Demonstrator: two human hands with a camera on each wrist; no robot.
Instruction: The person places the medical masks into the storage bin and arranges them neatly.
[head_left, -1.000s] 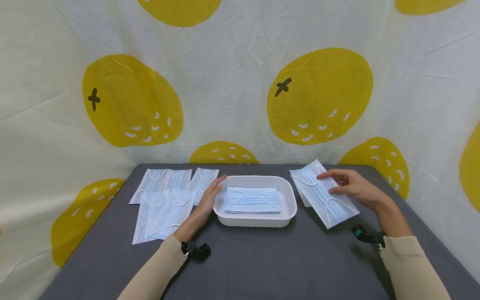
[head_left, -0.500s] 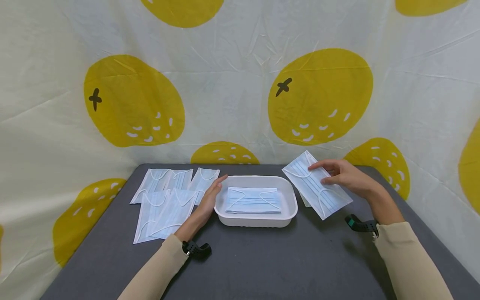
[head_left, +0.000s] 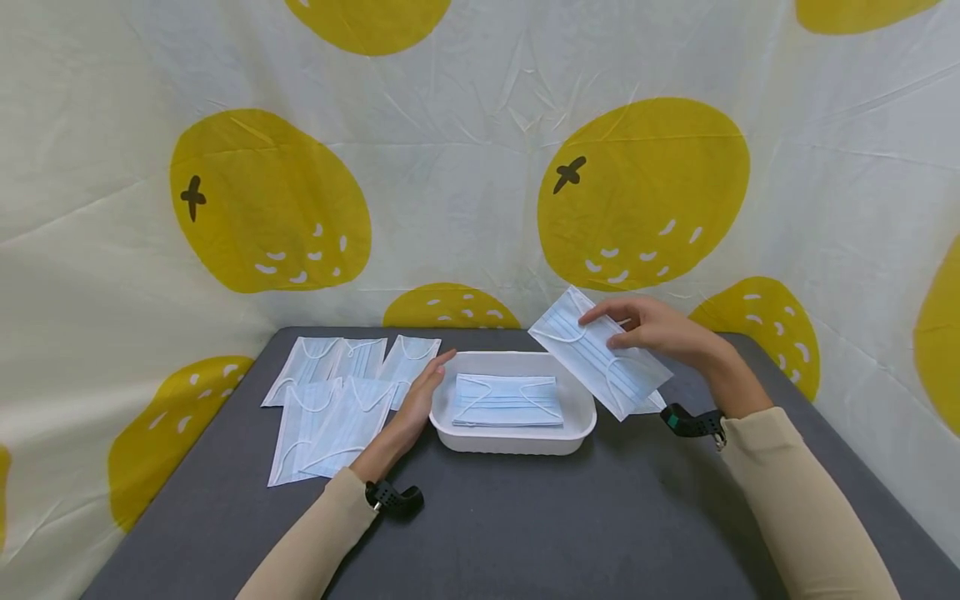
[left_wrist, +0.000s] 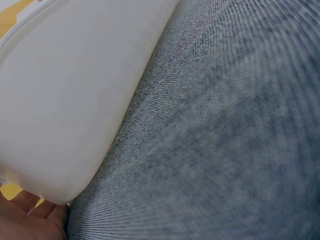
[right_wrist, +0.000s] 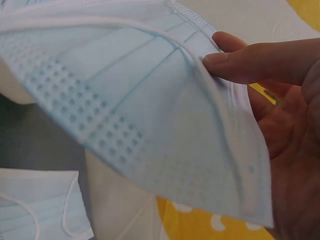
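My right hand (head_left: 651,329) pinches a light blue face mask (head_left: 592,354) by its long edge, thumb on the near side. In the head view the mask is tilted and overlaps the right end of a white plastic tub (head_left: 517,444). Its ear loop and embossed dots fill much of the right wrist view, where the right thumb (right_wrist: 232,65) presses on it. Inside the tub another face mask (head_left: 507,402) lies flat, loops on top. At the tub's left end my left hand (head_left: 414,404) rests with straight fingers against the outer wall, also seen as fingers (left_wrist: 37,217) in the left wrist view.
Several more face masks (head_left: 341,429) lie overlapping on the dark grey table (head_left: 487,533), left of the tub. Behind the held mask, part of another mask (head_left: 651,403) shows on the table at right. A patterned curtain (head_left: 465,200) hangs behind the table.
My right hand has carried the held mask up and to the left, from the table's right side to over the tub's right end. The left hand has kept its place at the tub.
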